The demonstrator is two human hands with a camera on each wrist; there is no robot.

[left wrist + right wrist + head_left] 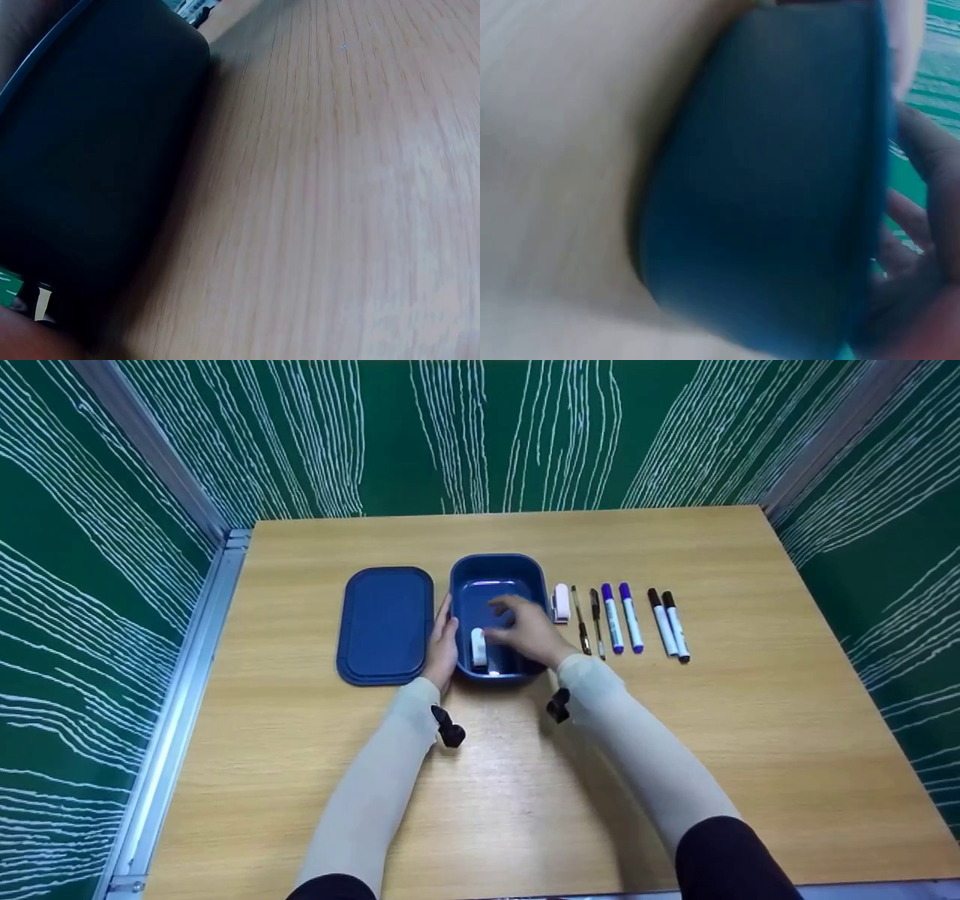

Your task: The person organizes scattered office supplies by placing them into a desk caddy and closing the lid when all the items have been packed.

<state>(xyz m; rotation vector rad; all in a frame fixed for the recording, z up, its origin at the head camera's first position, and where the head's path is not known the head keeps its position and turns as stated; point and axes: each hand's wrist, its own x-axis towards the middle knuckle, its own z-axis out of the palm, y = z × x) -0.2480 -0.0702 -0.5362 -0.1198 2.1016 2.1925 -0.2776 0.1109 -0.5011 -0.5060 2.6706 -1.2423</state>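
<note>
My left hand (442, 649) flat, fingers straight, frame centre; my right hand (529, 631) beside it, fingers loosely bent.

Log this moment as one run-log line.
left hand: rests on blue box side | right hand: inside box, near white eraser | lid: left of box | pens: right
</note>
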